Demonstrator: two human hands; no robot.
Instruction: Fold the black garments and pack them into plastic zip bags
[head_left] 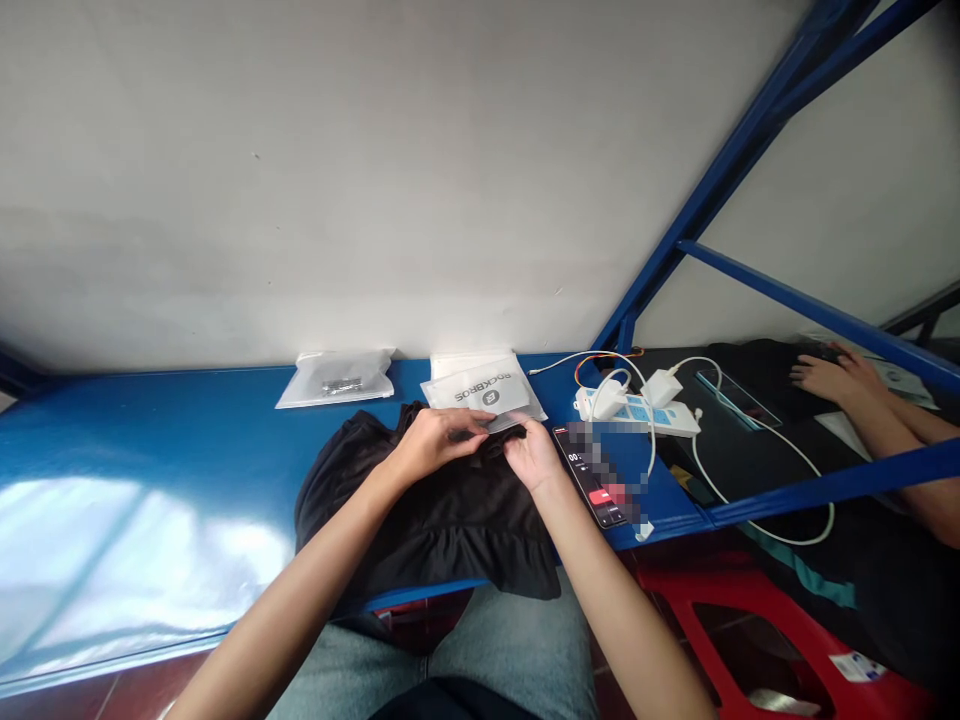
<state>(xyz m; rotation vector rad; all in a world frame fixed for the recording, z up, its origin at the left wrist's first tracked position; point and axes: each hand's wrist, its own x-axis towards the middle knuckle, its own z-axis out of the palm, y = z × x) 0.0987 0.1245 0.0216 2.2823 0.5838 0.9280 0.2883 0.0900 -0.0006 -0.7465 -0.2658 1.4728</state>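
Black fabric lies bunched on the blue table, its lower edge hanging over the front. At its upper edge, my left hand has its fingers pinched together, the tips near a dark bit of the fabric. Close beside it on the right, my right hand has its fingers curled at the same dark bit. Just beyond both hands sits a translucent bag printed ROCKBROS, its near edge partly behind the fingers. What exactly the fingertips grip is too small to make out.
Another translucent bag with dark items lies by the wall. On the right are a phone, a white power strip with cables, and blue metal bars. Beyond them, another person's hands rest over a black surface; a red stool stands below.
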